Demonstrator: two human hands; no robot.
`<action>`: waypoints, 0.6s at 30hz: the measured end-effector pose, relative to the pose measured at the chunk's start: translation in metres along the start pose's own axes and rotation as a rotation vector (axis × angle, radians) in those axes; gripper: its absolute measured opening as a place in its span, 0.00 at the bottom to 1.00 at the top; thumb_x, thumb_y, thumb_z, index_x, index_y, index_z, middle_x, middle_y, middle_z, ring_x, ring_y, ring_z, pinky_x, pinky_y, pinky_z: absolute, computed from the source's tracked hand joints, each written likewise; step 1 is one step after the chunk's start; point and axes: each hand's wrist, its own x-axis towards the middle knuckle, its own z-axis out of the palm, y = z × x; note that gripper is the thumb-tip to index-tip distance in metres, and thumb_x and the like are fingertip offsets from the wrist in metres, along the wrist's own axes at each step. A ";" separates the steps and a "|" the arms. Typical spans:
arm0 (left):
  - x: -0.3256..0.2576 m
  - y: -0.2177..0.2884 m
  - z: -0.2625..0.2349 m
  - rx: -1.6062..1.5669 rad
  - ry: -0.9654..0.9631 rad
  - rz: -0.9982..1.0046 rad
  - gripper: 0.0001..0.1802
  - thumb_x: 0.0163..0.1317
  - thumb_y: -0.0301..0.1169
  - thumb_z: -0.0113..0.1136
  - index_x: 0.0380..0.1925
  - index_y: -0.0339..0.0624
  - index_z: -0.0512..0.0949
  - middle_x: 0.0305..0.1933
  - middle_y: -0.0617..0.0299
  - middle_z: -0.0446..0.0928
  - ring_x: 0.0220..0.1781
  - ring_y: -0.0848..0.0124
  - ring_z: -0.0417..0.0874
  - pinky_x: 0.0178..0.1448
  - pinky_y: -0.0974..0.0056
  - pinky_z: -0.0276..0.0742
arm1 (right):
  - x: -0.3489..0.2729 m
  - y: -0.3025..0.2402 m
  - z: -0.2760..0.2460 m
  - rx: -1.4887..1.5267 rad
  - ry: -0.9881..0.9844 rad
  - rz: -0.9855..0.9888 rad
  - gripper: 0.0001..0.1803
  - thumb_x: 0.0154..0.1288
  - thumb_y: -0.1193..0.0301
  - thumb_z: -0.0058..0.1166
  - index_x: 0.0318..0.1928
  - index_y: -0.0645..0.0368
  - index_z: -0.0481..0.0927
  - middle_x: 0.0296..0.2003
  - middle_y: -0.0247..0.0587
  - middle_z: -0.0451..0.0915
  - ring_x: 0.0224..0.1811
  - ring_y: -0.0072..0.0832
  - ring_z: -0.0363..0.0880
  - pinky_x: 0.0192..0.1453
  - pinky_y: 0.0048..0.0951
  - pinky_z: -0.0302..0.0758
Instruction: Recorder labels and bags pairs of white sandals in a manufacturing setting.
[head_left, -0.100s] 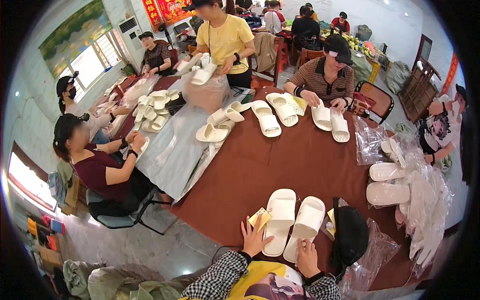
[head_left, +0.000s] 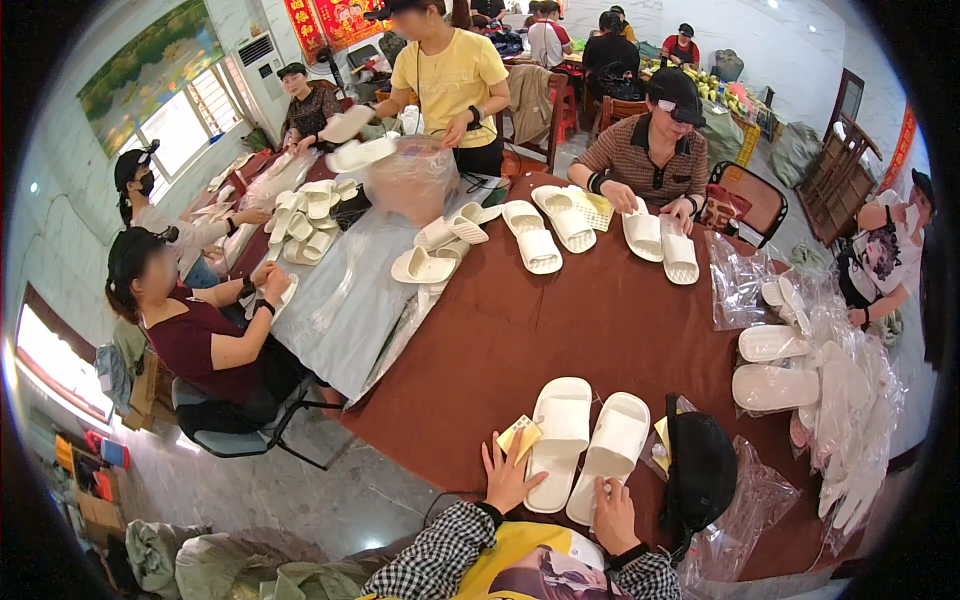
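Two white slide slippers lie side by side on the table before me, the left slipper and the right slipper. My left hand rests palm down by the left slipper, fingers spread, its thumb at the slipper's near end. A small yellow sheet lies at those fingertips, partly beside the slipper. My right hand is at the right slipper's near right edge, thumb and fingertips drawn together. A tiny pale bit may be between them, too small to name.
A black cap and clear plastic bags are close to my right hand. Bagged slippers pile up at the right of the brown-covered table. Across it, co-workers handle slippers; more slippers stand at the left.
The standing person in yellow has swung a pair of slippers to the left over the table. My hands and the two slippers before me stay where they were.
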 end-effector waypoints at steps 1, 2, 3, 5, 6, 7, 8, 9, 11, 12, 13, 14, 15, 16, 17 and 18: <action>0.000 0.000 0.000 -0.001 -0.001 0.001 0.41 0.61 0.61 0.54 0.67 0.47 0.69 0.80 0.57 0.43 0.78 0.36 0.36 0.74 0.31 0.29 | 0.000 0.000 0.000 -0.001 0.000 0.002 0.32 0.53 0.78 0.55 0.62 0.64 0.69 0.53 0.52 0.68 0.49 0.47 0.70 0.48 0.39 0.73; 0.000 0.000 0.000 -0.001 -0.002 0.002 0.41 0.61 0.62 0.53 0.67 0.47 0.69 0.80 0.57 0.43 0.78 0.36 0.36 0.74 0.31 0.29 | 0.001 0.000 0.001 -0.006 0.008 0.002 0.32 0.53 0.78 0.55 0.62 0.65 0.69 0.53 0.52 0.68 0.49 0.46 0.70 0.49 0.39 0.73; 0.000 0.000 0.000 -0.001 -0.003 0.003 0.41 0.61 0.62 0.53 0.67 0.47 0.69 0.80 0.57 0.43 0.78 0.36 0.36 0.74 0.31 0.29 | 0.001 -0.001 0.001 -0.011 0.016 0.002 0.32 0.53 0.78 0.55 0.62 0.65 0.68 0.53 0.52 0.68 0.49 0.46 0.70 0.49 0.39 0.73; 0.000 0.000 -0.001 -0.003 -0.003 0.004 0.41 0.61 0.62 0.53 0.67 0.47 0.69 0.80 0.57 0.42 0.78 0.36 0.35 0.74 0.31 0.29 | 0.001 -0.002 0.000 -0.017 0.010 0.009 0.32 0.54 0.77 0.55 0.62 0.65 0.68 0.53 0.52 0.68 0.49 0.46 0.70 0.49 0.39 0.73; 0.000 0.000 -0.001 -0.005 -0.004 0.004 0.41 0.62 0.62 0.52 0.67 0.47 0.69 0.80 0.58 0.42 0.78 0.37 0.35 0.74 0.31 0.28 | 0.002 -0.003 0.000 -0.023 0.002 0.014 0.31 0.54 0.77 0.55 0.62 0.65 0.68 0.53 0.52 0.68 0.50 0.46 0.70 0.49 0.38 0.73; 0.000 0.000 -0.001 -0.005 -0.004 0.004 0.41 0.62 0.62 0.52 0.67 0.47 0.69 0.80 0.58 0.42 0.78 0.37 0.35 0.74 0.31 0.28 | 0.002 -0.003 -0.001 -0.024 0.002 0.014 0.31 0.54 0.77 0.55 0.62 0.65 0.68 0.53 0.52 0.68 0.50 0.46 0.70 0.49 0.38 0.73; 0.000 0.000 -0.001 -0.004 -0.013 0.001 0.41 0.62 0.62 0.52 0.67 0.47 0.69 0.80 0.58 0.42 0.78 0.37 0.35 0.74 0.31 0.28 | 0.002 -0.004 -0.002 -0.021 0.002 0.015 0.31 0.55 0.77 0.55 0.62 0.65 0.68 0.53 0.52 0.68 0.49 0.46 0.70 0.49 0.38 0.73; -0.001 0.000 -0.001 -0.002 -0.022 -0.003 0.41 0.62 0.62 0.52 0.67 0.47 0.69 0.80 0.58 0.42 0.78 0.37 0.35 0.74 0.31 0.28 | 0.002 -0.004 -0.002 -0.019 0.002 0.017 0.31 0.55 0.76 0.55 0.62 0.65 0.68 0.53 0.52 0.68 0.49 0.46 0.70 0.49 0.38 0.73; -0.001 0.000 0.000 -0.003 -0.020 -0.001 0.41 0.62 0.62 0.52 0.67 0.47 0.69 0.80 0.58 0.42 0.78 0.37 0.34 0.74 0.31 0.28 | 0.001 -0.003 0.001 -0.027 0.007 0.018 0.30 0.56 0.76 0.54 0.62 0.66 0.68 0.53 0.52 0.68 0.49 0.46 0.70 0.50 0.38 0.73; -0.001 0.000 0.000 -0.003 -0.017 0.000 0.41 0.62 0.62 0.52 0.67 0.47 0.69 0.80 0.58 0.42 0.78 0.37 0.34 0.75 0.31 0.27 | 0.001 -0.003 0.002 -0.034 0.012 0.018 0.30 0.57 0.76 0.54 0.62 0.66 0.68 0.53 0.52 0.68 0.49 0.46 0.70 0.50 0.38 0.73; -0.001 -0.001 0.000 -0.003 -0.017 -0.002 0.41 0.62 0.62 0.52 0.67 0.47 0.69 0.80 0.58 0.42 0.78 0.37 0.34 0.75 0.31 0.27 | 0.001 -0.002 0.003 -0.034 0.011 0.018 0.30 0.57 0.76 0.54 0.62 0.66 0.68 0.53 0.52 0.68 0.49 0.46 0.70 0.50 0.38 0.73; -0.001 -0.001 0.000 -0.003 -0.022 -0.005 0.41 0.62 0.62 0.52 0.67 0.47 0.68 0.80 0.58 0.42 0.78 0.37 0.34 0.75 0.31 0.27 | 0.001 -0.002 0.004 -0.031 0.018 0.013 0.30 0.57 0.76 0.53 0.62 0.65 0.68 0.53 0.52 0.68 0.49 0.46 0.70 0.49 0.39 0.73; -0.001 -0.001 0.000 -0.004 -0.028 -0.009 0.41 0.62 0.62 0.52 0.67 0.47 0.68 0.80 0.58 0.41 0.78 0.37 0.34 0.75 0.31 0.27 | 0.001 -0.002 0.004 -0.028 0.025 0.009 0.29 0.57 0.76 0.53 0.62 0.65 0.68 0.52 0.52 0.68 0.49 0.46 0.70 0.49 0.39 0.73; -0.001 -0.001 0.000 -0.004 -0.028 -0.009 0.41 0.62 0.62 0.52 0.67 0.47 0.68 0.80 0.58 0.41 0.78 0.37 0.34 0.75 0.31 0.27 | 0.002 -0.003 0.003 -0.028 0.024 0.009 0.29 0.57 0.76 0.53 0.62 0.65 0.68 0.52 0.52 0.68 0.49 0.46 0.70 0.49 0.39 0.73; -0.001 -0.001 0.000 -0.011 -0.018 -0.005 0.41 0.62 0.62 0.52 0.67 0.46 0.68 0.80 0.58 0.41 0.78 0.37 0.34 0.75 0.31 0.27 | 0.003 -0.005 0.001 -0.019 0.011 0.028 0.29 0.57 0.76 0.52 0.62 0.64 0.68 0.52 0.52 0.69 0.49 0.46 0.70 0.48 0.40 0.72; -0.001 -0.001 0.000 -0.019 -0.007 0.000 0.41 0.61 0.62 0.53 0.67 0.46 0.68 0.80 0.58 0.41 0.78 0.37 0.34 0.75 0.31 0.27 | 0.004 -0.007 -0.001 -0.009 -0.002 0.047 0.29 0.58 0.76 0.52 0.62 0.63 0.68 0.52 0.52 0.69 0.49 0.46 0.70 0.48 0.41 0.72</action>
